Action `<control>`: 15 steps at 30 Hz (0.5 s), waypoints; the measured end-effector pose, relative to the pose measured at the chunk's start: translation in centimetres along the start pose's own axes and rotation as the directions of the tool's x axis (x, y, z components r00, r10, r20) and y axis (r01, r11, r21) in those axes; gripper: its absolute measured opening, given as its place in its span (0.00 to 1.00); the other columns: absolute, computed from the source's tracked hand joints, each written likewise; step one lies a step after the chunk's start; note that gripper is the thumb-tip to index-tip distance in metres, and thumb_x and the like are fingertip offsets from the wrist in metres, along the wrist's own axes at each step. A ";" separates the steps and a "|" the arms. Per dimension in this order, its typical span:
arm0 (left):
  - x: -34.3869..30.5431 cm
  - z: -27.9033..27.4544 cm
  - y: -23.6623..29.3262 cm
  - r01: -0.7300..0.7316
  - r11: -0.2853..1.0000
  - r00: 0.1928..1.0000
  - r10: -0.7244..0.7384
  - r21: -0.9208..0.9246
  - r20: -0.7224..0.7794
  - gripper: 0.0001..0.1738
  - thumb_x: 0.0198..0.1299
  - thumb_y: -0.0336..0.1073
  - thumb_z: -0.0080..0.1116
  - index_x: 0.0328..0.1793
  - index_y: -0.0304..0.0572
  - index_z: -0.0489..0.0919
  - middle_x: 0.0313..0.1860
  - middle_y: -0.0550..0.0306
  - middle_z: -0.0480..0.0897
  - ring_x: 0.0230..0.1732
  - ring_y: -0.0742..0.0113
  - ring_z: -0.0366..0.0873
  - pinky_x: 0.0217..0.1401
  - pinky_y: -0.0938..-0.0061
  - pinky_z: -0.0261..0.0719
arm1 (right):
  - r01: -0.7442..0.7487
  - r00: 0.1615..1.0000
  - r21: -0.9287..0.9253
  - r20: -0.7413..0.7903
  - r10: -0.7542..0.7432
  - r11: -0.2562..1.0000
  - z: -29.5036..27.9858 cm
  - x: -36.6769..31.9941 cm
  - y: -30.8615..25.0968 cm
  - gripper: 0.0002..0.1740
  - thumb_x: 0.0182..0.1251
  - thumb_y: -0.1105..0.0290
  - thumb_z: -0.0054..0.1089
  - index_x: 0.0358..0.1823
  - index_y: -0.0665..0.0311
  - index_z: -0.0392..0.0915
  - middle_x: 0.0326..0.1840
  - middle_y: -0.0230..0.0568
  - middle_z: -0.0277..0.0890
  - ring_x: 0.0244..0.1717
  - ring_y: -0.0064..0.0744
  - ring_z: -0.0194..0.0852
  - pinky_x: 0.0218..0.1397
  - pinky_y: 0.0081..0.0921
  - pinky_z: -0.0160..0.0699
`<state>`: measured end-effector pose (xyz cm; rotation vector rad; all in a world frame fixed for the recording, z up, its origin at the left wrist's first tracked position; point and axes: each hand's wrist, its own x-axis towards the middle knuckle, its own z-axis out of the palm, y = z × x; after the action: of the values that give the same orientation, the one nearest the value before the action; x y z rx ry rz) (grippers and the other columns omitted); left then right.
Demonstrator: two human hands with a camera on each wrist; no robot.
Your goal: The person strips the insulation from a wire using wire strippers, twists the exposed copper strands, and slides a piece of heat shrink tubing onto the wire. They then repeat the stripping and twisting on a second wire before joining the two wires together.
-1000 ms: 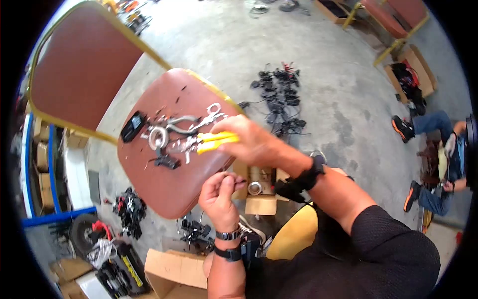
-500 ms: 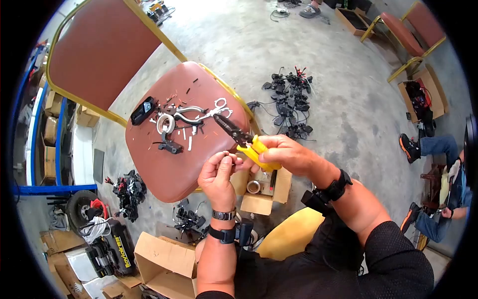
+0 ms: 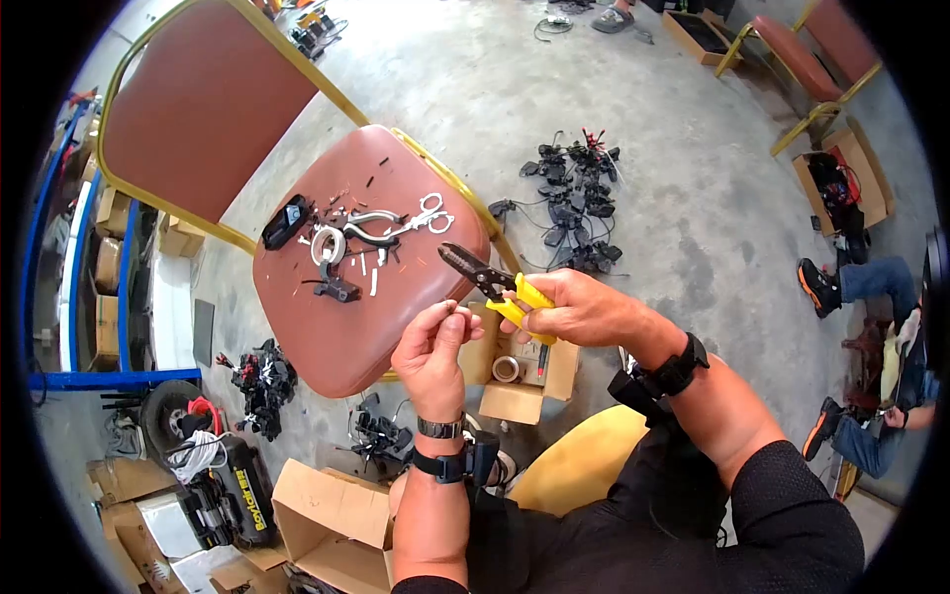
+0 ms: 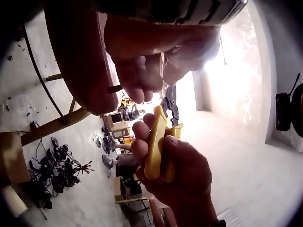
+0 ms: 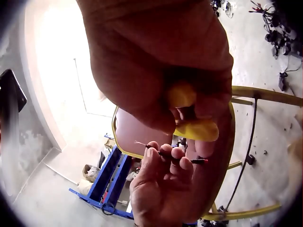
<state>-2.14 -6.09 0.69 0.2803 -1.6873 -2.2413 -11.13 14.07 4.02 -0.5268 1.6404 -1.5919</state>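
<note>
While L hand (image 3: 435, 342) pinches thin dark wire (image 5: 199, 161), R hand (image 3: 586, 307) grips yellow-handled pliers (image 3: 498, 286)

As head view runs L to R: blue shelf rack (image 3: 129, 379) at far-left edge, tire (image 3: 158, 421) lower L, brown chair seat (image 3: 336, 361) L of ctr. On seat, L to R: small black device (image 3: 287, 222), white tape roll (image 3: 316, 245), black part (image 3: 338, 289), grey-handled pliers (image 3: 371, 239), white scissors (image 3: 431, 213), scraps around.

L hand low ctr, thumb + fingertips pressed tog. on wire; in R wrist view wire is lower ctr, sticking out both sides of fingers, red bit near R end.

R hand just R of ctr, fingers curled round yellow handles, handles apart; dark tool head points up-L, above L fingertips, not touching. Blades closed or not: can't tell.

Below it, open cardboard box (image 3: 512, 405); upper ctr-R floor, black cable parts (image 3: 569, 203); far R, seated person (image 3: 876, 436), partly cut off.
</note>
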 end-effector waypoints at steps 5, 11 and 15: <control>-0.3 -0.3 0.6 -0.015 0.998 1.000 0.015 0.058 -0.013 0.09 0.68 0.25 0.61 0.53 0.31 0.81 0.41 0.48 0.87 0.38 0.61 0.87 0.42 0.66 0.90 | 0.034 0.999 -0.242 0.041 -0.024 0.970 0.5 0.7 0.1 0.13 0.63 0.69 0.54 0.45 0.69 0.77 0.33 0.45 0.80 0.36 0.34 0.80 0.42 0.34 0.77; -0.3 -1.3 0.4 -0.046 0.997 0.999 0.046 0.059 -0.010 0.08 0.68 0.25 0.61 0.52 0.31 0.81 0.41 0.48 0.87 0.38 0.61 0.87 0.41 0.67 0.90 | 0.028 0.999 -0.262 0.038 -0.019 0.965 1.1 1.2 0.0 0.13 0.63 0.67 0.54 0.43 0.69 0.76 0.33 0.50 0.79 0.35 0.41 0.78 0.42 0.39 0.76; -0.3 -1.5 0.5 -0.049 0.997 0.999 0.050 0.054 -0.018 0.09 0.69 0.25 0.61 0.53 0.31 0.81 0.41 0.48 0.87 0.38 0.61 0.88 0.41 0.68 0.90 | 0.041 0.999 -0.302 0.039 -0.030 0.953 1.2 1.3 -0.4 0.13 0.63 0.67 0.54 0.43 0.70 0.75 0.34 0.52 0.80 0.36 0.46 0.79 0.42 0.40 0.76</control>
<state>-1.27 -7.49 0.76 0.2688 -1.7270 -2.1540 -11.09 12.29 4.15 -0.7408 1.8700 -1.3536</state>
